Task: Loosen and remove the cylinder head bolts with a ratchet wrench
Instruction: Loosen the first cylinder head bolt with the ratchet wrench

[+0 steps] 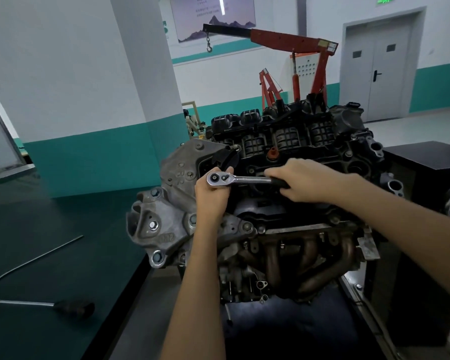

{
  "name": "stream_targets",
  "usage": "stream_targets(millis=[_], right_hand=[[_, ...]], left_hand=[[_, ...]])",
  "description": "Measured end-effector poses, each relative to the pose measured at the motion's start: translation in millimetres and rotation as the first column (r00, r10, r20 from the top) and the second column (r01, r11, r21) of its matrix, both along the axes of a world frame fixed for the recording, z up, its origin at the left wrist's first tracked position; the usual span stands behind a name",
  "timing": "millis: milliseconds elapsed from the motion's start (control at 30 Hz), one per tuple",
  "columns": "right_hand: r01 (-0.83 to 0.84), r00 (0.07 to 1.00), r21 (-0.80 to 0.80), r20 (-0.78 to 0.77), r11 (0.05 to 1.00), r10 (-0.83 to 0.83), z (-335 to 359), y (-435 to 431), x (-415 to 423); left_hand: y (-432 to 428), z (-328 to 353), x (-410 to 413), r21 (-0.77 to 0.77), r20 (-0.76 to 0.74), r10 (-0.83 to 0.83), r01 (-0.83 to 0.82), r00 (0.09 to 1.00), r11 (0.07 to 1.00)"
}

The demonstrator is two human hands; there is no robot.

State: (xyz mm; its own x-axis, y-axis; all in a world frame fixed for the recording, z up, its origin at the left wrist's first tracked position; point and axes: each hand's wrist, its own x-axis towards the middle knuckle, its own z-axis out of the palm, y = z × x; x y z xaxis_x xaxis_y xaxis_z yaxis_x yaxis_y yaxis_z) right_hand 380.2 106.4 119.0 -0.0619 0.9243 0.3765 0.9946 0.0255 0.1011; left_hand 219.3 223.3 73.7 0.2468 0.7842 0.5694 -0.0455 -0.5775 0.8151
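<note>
A chrome ratchet wrench point(238, 179) lies level over the front left of the engine's black cylinder head cover point(283, 141). Its round head sits at the left, its black handle at the right. My left hand point(211, 197) cups the ratchet head from below, fingers curled round it. My right hand point(300, 180) grips the black handle, knuckles up. The socket and the bolt under the ratchet head are hidden by my left hand. The engine point(166, 219) stands on a stand, with its grey mount bracket at the left and its rusty exhaust manifold point(304, 258) facing me.
A bent metal rod with a black handle point(74, 306) lies on the dark green bench point(50, 229) at the left. A red engine crane point(294, 42) stands behind the engine. A black cabinet point(426, 157) is at the right, a grey double door point(382, 71) beyond.
</note>
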Motion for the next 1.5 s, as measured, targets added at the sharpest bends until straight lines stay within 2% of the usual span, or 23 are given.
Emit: stream_targets(millis=[100,167,200,300,367,433,500,600,633,700,733,800,867,967,1000,1067,1100,1167,1233,1267,1367,1433,1500], right_hand=[[0.009,1.0,0.071,0.015,0.997,-0.01,-4.6,2.6,-7.6],[0.052,0.991,0.109,-0.13,0.993,-0.038,-31.0,-5.9,-23.0],[0.067,0.965,0.103,-0.259,0.992,-0.038,-48.2,-11.3,-34.3],[0.02,0.738,0.119,-0.672,0.993,0.066,-96.1,-16.0,-87.9],[0.053,0.595,0.161,-0.798,0.986,0.098,-114.3,-8.4,-124.1],[0.067,0.541,0.174,-0.834,0.982,0.111,-119.2,-1.6,-140.8],[0.031,0.573,0.159,-0.811,0.987,0.113,-112.2,-3.5,-129.3],[-0.057,0.742,0.069,-0.665,0.996,0.089,-83.8,-15.1,-77.8],[-0.057,0.833,0.023,-0.55,0.998,0.06,-68.4,-16.4,-56.9],[0.01,0.982,-0.028,-0.189,1.0,-0.015,-31.4,-11.9,-21.2],[0.032,0.999,-0.021,-0.026,0.999,-0.033,-13.9,-7.9,-9.8],[0.037,0.991,0.007,0.132,0.999,-0.037,5.2,1.7,0.9],[0.037,0.995,0.053,0.096,0.998,-0.042,2.7,2.7,-4.7],[0.081,0.984,0.113,-0.164,0.99,-0.062,-41.1,-9.6,-30.0],[0.075,0.944,0.096,-0.327,0.993,-0.04,-60.3,-14.2,-43.6],[0.011,0.774,0.087,-0.631,0.996,0.046,-92.3,-16.0,-78.0],[0.0,0.692,0.112,-0.718,0.994,0.08,-104.0,-13.2,-96.7],[0.027,0.6,0.164,-0.792,0.986,0.116,-118.0,-5.6,-127.3],[0.026,0.568,0.186,-0.811,0.982,0.139,-120.7,-1.5,-134.4],[0.018,0.586,0.176,-0.799,0.984,0.132,-117.7,-1.9,-127.8],[-0.057,0.731,0.074,-0.677,0.996,0.092,-95.1,-10.6,-82.7],[-0.075,0.858,-0.009,-0.51,0.997,0.06,-64.9,-14.9,-45.3],[-0.009,0.976,-0.051,-0.218,0.999,-0.003,-27.5,-9.6,-13.7]], left_hand=[[1.5,1.6,3.0,-0.034,0.042,0.019,-0.018,0.999,0.999],[2.3,2.4,5.5,-0.045,0.054,0.036,-0.034,0.998,0.998],[2.0,2.8,6.7,-0.041,0.044,0.052,-0.05,0.998,0.998],[2.1,2.1,8.1,0.014,0.016,0.096,-0.096,0.995,0.995],[2.0,0.4,7.3,0.051,0.017,0.097,-0.098,0.995,0.994],[2.4,-1.3,5.2,0.091,0.014,0.113,-0.114,0.994,0.989],[2.7,-2.1,4.6,0.075,0.022,0.111,-0.112,0.994,0.991],[5.2,-2.5,4.8,0.061,0.007,0.111,-0.112,0.994,0.992],[5.4,-2.8,4.5,0.055,0.003,0.099,-0.1,0.995,0.993],[5.0,-2.6,3.7,0.038,0.003,0.061,-0.061,0.998,0.997],[4.6,-2.0,3.2,0.023,-0.004,0.04,-0.04,0.999,0.999],[4.1,-0.4,3.0,-0.012,0.003,-0.002,0.002,1.0,1.0],[4.1,1.0,3.5,-0.023,0.025,-0.001,0.002,1.0,1.0],[3.7,2.4,5.9,-0.029,0.047,0.023,-0.022,0.999,0.999],[2.9,2.3,6.6,-0.022,0.048,0.033,-0.032,0.998,0.999],[0.2,2.4,7.0,0.018,0.05,0.055,-0.056,0.997,0.998],[-0.9,2.1,6.7,0.044,0.047,0.069,-0.071,0.997,0.996],[-2.3,0.5,4.7,0.083,0.035,0.093,-0.095,0.995,0.992],[-1.3,-0.6,3.5,0.076,0.029,0.095,-0.097,0.995,0.992],[0.1,-0.9,3.4,0.067,0.023,0.098,-0.099,0.995,0.993],[4.0,-2.2,4.5,0.02,0.023,0.086,-0.086,0.996,0.996],[4.3,-3.9,4.0,0.013,0.02,0.066,-0.067,0.998,0.998],[3.3,-4.3,2.6,0.023,0.035,0.021,-0.022,0.999,1.0]])
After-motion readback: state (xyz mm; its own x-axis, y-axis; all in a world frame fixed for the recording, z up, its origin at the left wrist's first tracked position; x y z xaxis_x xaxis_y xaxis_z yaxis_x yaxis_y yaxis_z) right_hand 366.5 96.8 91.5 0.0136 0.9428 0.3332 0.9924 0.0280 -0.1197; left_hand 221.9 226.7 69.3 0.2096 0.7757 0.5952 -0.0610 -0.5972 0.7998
